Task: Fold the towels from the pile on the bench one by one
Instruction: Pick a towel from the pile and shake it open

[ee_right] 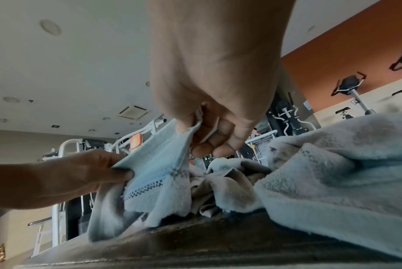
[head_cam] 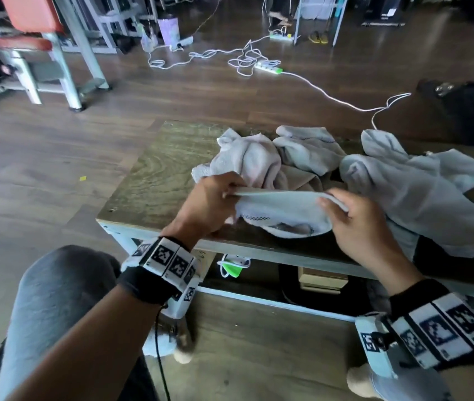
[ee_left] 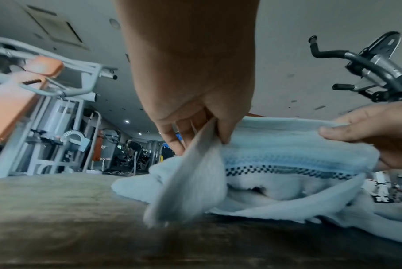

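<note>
A small pale-blue towel with a dark checked stripe hangs just above the wooden bench, near its front edge. My left hand pinches the towel's upper hem at its left end, seen close in the left wrist view as the left hand with the towel. My right hand pinches the same hem at its right end; the right wrist view has that right hand and the towel. Behind lie crumpled towels: a pinkish one, a grey one and a large one.
White cables and power strips trail over the wooden floor beyond the bench. A gym machine with orange pads stands at the far left. A dark bag sits at the right. My knee is at the lower left.
</note>
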Motion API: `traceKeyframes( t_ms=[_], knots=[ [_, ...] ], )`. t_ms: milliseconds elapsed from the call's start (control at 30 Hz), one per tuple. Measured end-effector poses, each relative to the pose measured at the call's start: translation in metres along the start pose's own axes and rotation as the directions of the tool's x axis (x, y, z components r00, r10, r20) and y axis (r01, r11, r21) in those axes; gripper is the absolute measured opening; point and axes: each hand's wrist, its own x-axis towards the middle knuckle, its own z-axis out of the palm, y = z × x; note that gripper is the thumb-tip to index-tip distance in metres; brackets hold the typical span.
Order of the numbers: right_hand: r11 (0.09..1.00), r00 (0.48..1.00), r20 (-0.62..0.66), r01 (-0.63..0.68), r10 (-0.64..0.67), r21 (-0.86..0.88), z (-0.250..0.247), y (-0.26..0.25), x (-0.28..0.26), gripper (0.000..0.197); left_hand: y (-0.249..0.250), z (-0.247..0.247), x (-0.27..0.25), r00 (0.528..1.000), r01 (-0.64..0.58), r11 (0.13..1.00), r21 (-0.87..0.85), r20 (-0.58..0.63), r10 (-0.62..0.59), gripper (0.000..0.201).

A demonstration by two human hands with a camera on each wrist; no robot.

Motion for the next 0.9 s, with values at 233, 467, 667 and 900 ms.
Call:
traceKeyframes(
  t_ms=[233, 467, 667, 900],
  knots=[
    [0.997, 0.991, -0.116, -0.067, 0.062, -0.031, 0.003, -0.004, 0.014, 0.015, -0.014, -0.036, -0.006, 0.966, 0.123, 0.992, -0.015, -0.226, -0.124, 0.021],
    [0.991, 0.987, -0.113, -0.101, 0.11, 0.085, 0.02, -0.01, 0.024, 0.018, -0.013, -0.03, 0.0, 0.965, 0.165, 0.98, -0.108, -0.186, -0.183, 0.04],
    [0.985, 0.996, -0.068, -0.037, 0.05, 0.169, 0.031, -0.014, 0.026, 0.023, -0.013, -0.035, 0.002, 0.967, 0.193, 0.948, -0.253, -0.115, -0.228, 0.036],
    [0.989, 0.989, 0.139, 0.018, -0.039, 0.148, 0.055, -0.015, 0.027, 0.013, -0.008, -0.031, 0.006, 0.995, 0.1, 0.984, -0.149, 0.04, -0.095, 0.017]
  ],
)
